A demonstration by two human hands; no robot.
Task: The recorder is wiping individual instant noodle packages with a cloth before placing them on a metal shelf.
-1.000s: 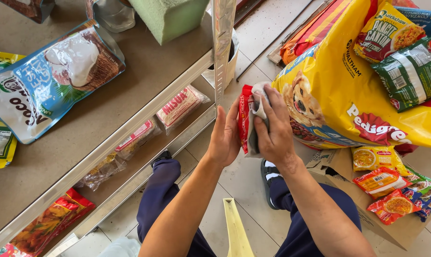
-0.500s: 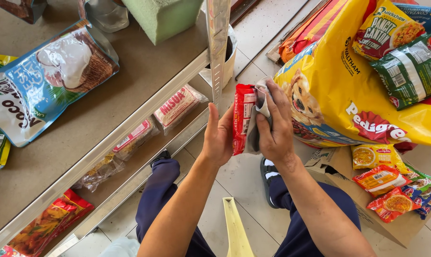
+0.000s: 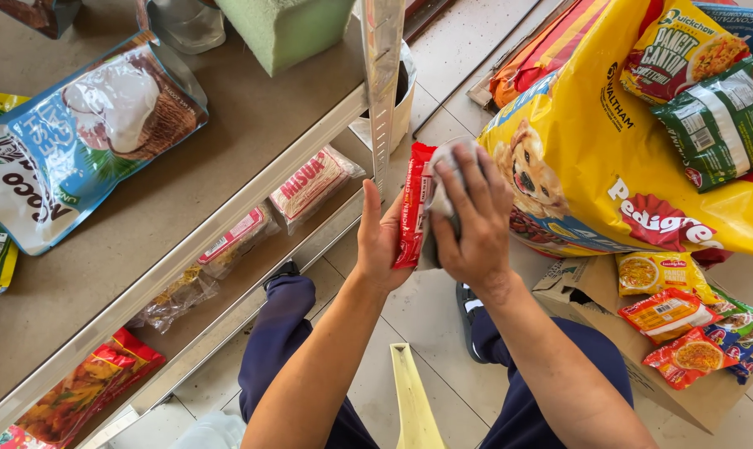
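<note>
My left hand (image 3: 378,239) holds a red noodle packet (image 3: 410,204) upright on its edge, palm against its back. My right hand (image 3: 472,220) presses a grey cloth (image 3: 437,199) flat against the packet's front, fingers spread over it. Both hands are above the tiled floor, just right of the metal shelf post (image 3: 382,91). Most of the packet's front is hidden by the cloth and my right hand.
A metal shelf unit (image 3: 227,141) on the left carries a blue coconut pouch (image 3: 69,133), a green block (image 3: 289,29) and noodle bags lower down. A big yellow pet food sack (image 3: 642,166) lies right, small packets on it and on cardboard (image 3: 709,399).
My right hand has slid the cloth up and across the packet's front, fingers now spread wider. The packet has turned more edge-on in my left hand.
</note>
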